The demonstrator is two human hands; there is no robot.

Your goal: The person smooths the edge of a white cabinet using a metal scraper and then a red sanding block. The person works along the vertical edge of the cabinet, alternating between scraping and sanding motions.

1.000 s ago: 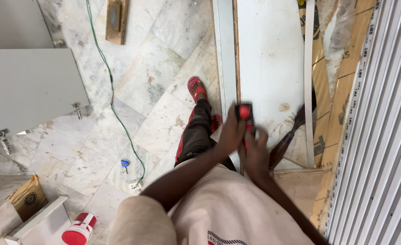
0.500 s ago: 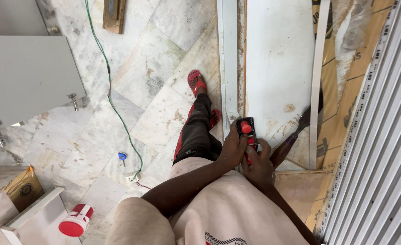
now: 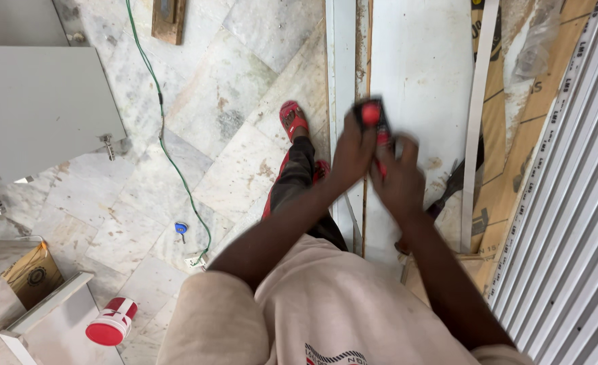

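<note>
While both hands close on it, the small black-and-red tool [image 3: 372,118] sits up in front of the person's chest, above the white panel [image 3: 420,61] lying on the floor. It's motion-blurred, so I can't tell what kind of tool it is.

Risks, judged from this frame:
- Drop. The tool is held in the air over the white panel and hard marble floor [image 3: 245,88]. If the grip slips, it lands on the panel face or the stone and likely marks one of them.
- Footing. Sandalled foot [image 3: 293,120] stands right at the panel edge beside the long white strip [image 3: 343,81]. A step sideways could land on the strip or the panel.
- Trip. Green cable [image 3: 167,145] runs across the floor just left of the leg, ending near a small blue item [image 3: 180,230].
- Dark tool [image 3: 451,186] lies on the panel below the right hand; easy to kick or step on.

Hands:
- Left hand [image 3: 353,152]: fingers curled together around the tool's lower left side, clamped on it.
- Right hand [image 3: 399,182]: wrapped against the tool's right side, touching the left hand. Fingers look together, though blur hides how firm the hold is.

Further out: grey cabinet door [image 3: 42,108] lies flat at left, red-and-white can [image 3: 111,322] near the bottom left, ribbed metal shutter [image 3: 569,203] along the right.
</note>
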